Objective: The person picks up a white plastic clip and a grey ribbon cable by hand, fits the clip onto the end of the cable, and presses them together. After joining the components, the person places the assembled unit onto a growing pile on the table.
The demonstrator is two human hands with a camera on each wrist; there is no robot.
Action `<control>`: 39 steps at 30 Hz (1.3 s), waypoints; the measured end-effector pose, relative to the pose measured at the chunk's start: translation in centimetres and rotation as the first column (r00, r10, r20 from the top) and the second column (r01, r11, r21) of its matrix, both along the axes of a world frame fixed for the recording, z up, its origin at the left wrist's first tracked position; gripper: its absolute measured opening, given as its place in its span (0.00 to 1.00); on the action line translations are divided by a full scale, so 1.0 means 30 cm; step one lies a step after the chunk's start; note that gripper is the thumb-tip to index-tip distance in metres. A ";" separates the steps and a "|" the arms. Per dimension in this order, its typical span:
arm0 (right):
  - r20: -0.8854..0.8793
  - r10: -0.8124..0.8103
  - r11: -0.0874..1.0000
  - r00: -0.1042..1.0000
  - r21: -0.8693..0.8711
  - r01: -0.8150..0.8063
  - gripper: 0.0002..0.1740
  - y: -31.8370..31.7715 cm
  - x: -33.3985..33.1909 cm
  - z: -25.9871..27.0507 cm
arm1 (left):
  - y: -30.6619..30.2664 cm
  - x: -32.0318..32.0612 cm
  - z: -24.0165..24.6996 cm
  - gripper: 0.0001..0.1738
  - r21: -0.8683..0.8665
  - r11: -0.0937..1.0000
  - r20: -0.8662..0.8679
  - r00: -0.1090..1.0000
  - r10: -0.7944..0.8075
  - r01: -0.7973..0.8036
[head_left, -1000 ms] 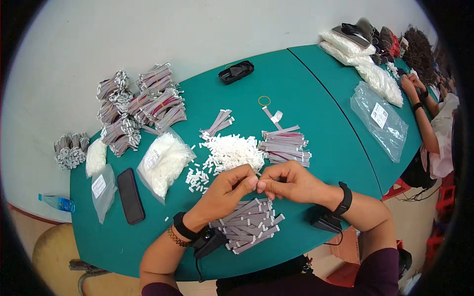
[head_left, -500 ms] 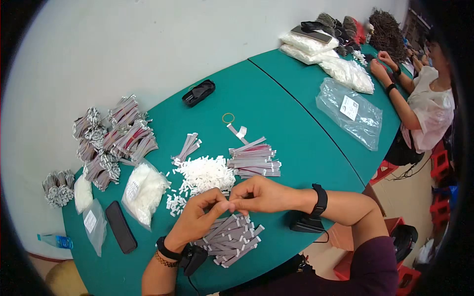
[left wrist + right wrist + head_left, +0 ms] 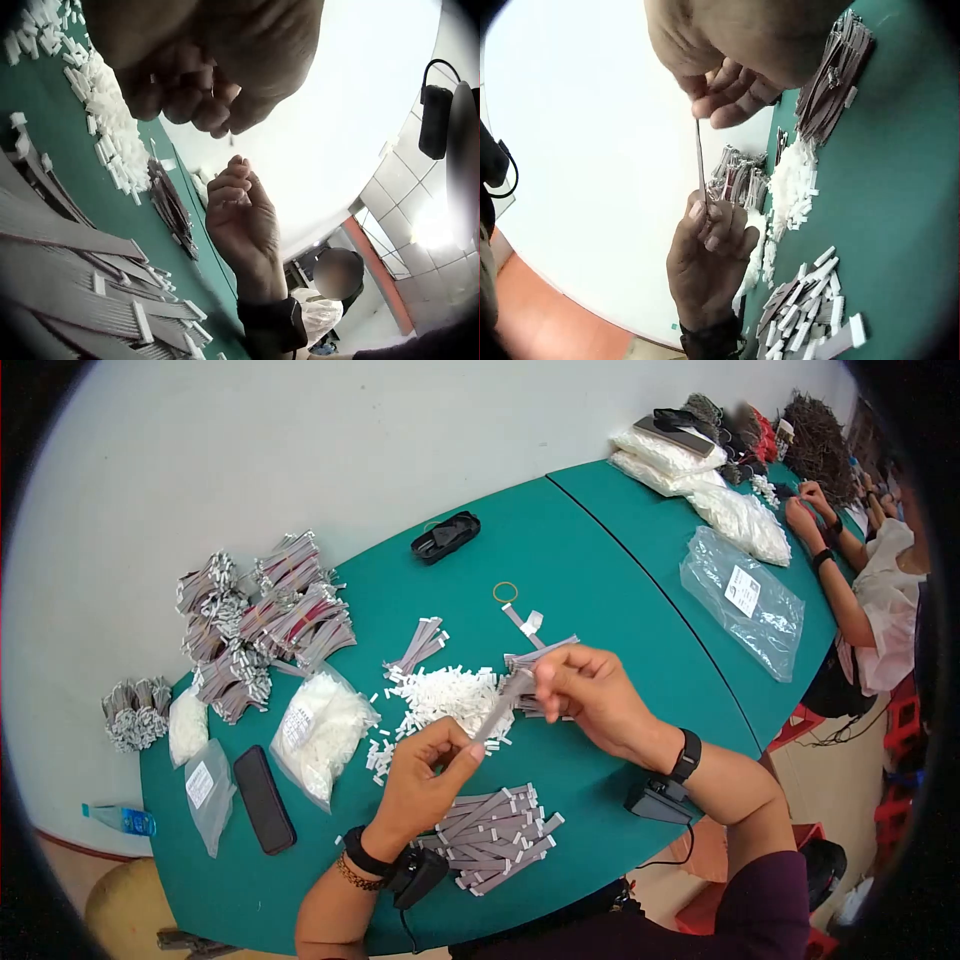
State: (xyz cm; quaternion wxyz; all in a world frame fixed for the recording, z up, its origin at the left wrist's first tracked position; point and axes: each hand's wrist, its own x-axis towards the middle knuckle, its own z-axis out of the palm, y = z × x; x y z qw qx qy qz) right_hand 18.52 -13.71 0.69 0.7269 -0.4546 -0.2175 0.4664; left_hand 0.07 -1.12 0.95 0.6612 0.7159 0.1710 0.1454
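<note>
A flat grey ribbon cable (image 3: 497,710) is stretched between both hands, above the heap of small white connectors (image 3: 440,698). My left hand (image 3: 422,780) pinches its lower end; my right hand (image 3: 597,698) pinches the upper end between thumb and finger. In the right wrist view the cable (image 3: 700,161) shows edge-on, running from the right fingertips to the left hand (image 3: 709,262). Nearer my body lies a pile of grey cables with white ends (image 3: 495,838). Another cable stack (image 3: 540,656) is partly hidden behind my right hand.
Bundled cables (image 3: 300,610), a bag of white pieces (image 3: 322,735) and a phone (image 3: 265,800) are at the left. A black case (image 3: 445,538) and a rubber band (image 3: 506,592) lie farther back. Bags (image 3: 740,520) and another person (image 3: 885,600) are at the right.
My hands, close together before, have moved apart, the right one up and to the right, and the cable between them now shows. The head view has shifted.
</note>
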 end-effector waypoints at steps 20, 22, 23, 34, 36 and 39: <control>0.233 0.371 0.927 0.899 -0.043 -0.371 0.16 -0.019 -0.060 0.003 | -0.023 0.008 0.012 0.12 -0.016 1.000 -0.027 0.999 -0.025 0.025; 0.260 0.404 0.914 0.877 -0.084 -0.396 0.16 -0.017 -0.074 -0.010 | -0.032 0.015 0.024 0.13 -0.164 0.985 0.066 0.996 0.054 -0.042; 0.274 0.422 0.906 0.864 -0.105 -0.409 0.16 -0.016 -0.083 -0.017 | -0.027 0.007 0.004 0.11 -0.168 0.985 0.020 0.999 0.049 -0.045; 0.322 0.463 0.886 0.826 -0.130 -0.446 0.16 -0.020 -0.111 -0.013 | -0.050 0.004 -0.011 0.07 -0.452 0.891 0.042 0.997 0.059 -0.034; 0.317 0.470 0.882 0.824 -0.125 -0.455 0.16 -0.019 -0.112 -0.019 | -0.045 0.002 -0.016 0.06 -0.486 0.873 0.027 0.998 0.052 -0.032; 0.303 0.477 0.879 0.825 -0.134 -0.459 0.16 -0.022 -0.116 -0.021 | -0.047 0.000 -0.025 0.05 -0.529 0.848 0.022 0.999 0.047 -0.029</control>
